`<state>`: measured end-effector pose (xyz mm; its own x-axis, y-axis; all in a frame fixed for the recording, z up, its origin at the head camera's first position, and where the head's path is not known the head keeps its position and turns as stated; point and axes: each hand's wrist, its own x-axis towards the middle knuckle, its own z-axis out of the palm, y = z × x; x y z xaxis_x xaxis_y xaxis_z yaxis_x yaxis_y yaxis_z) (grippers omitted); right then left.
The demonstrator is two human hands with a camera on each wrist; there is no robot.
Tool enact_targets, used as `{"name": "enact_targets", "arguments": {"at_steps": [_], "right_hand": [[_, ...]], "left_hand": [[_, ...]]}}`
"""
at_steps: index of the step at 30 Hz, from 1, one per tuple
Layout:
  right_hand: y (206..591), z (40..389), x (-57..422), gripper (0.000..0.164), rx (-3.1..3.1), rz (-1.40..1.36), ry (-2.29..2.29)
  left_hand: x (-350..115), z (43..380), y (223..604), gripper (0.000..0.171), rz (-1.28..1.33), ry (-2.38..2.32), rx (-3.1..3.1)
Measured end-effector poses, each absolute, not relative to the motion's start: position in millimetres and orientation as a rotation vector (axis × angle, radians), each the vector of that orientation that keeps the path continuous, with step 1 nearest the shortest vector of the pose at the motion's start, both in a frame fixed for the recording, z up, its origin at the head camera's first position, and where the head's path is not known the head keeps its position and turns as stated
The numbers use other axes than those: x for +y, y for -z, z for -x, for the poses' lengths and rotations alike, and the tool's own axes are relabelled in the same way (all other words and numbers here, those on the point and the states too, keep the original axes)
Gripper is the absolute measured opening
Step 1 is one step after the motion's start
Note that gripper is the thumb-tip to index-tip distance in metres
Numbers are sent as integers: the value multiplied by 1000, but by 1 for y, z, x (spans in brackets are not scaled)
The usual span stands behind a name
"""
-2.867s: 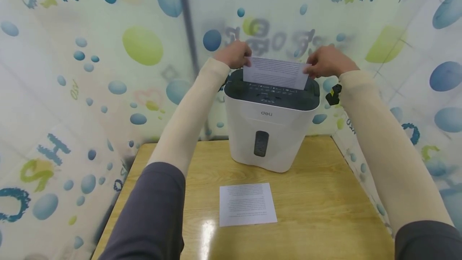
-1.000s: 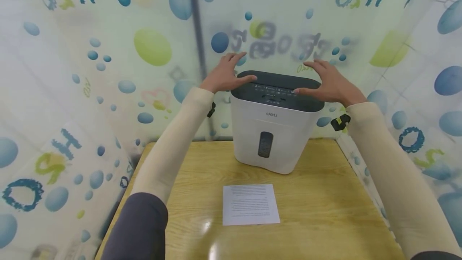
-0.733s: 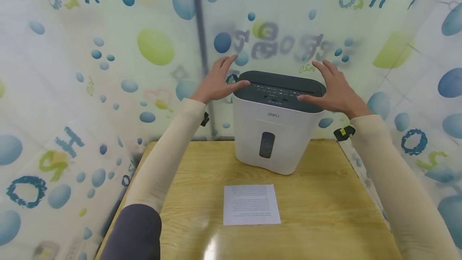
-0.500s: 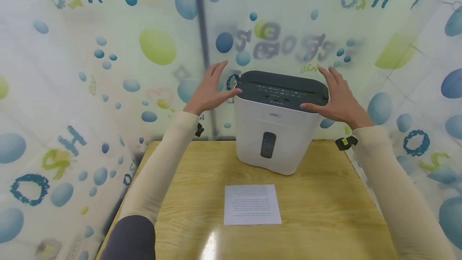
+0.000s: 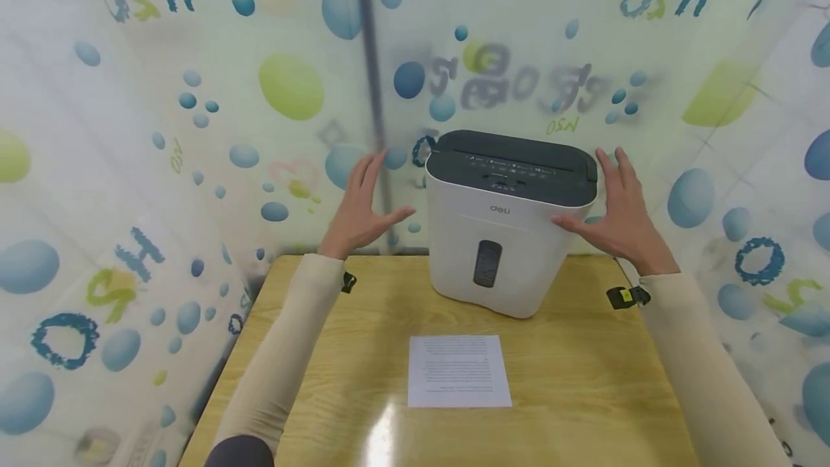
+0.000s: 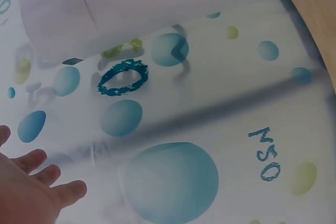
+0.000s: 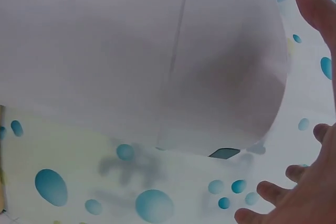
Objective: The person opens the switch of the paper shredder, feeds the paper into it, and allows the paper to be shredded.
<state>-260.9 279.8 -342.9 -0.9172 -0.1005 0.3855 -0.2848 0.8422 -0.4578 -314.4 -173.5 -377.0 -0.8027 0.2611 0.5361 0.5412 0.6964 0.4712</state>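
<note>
A white paper shredder (image 5: 496,258) with a dark top and "deli" lettering stands at the back of the table in the head view. My left hand (image 5: 362,211) is to its left, fingers straight and thumb spread toward it, with a gap between. My right hand (image 5: 619,218) is at its right side, fingers straight, the thumb overlapping its front edge in this view. Both hands hold nothing. In the right wrist view the shredder's white side (image 7: 226,66) fills much of the picture beside the spread fingers (image 7: 273,192). No paper shows above the feed slot.
A printed sheet of paper (image 5: 459,372) lies flat on the wooden table (image 5: 570,402) in front of the shredder. Patterned curtains (image 5: 214,92) with blue and green dots enclose the table at the back and sides.
The sheet both hands held at the slot 2.9 seconds ago is out of sight. Both hands have let go, spread apart and come down beside the shredder. The sheet on the table stays put.
</note>
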Motion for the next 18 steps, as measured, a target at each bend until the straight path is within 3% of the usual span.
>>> {"name": "enact_targets", "arguments": {"at_steps": [18], "right_hand": [[417, 227, 283, 127, -2613, -206, -937]], "left_hand": [[-203, 267, 481, 110, 434, 899, -2570]]}}
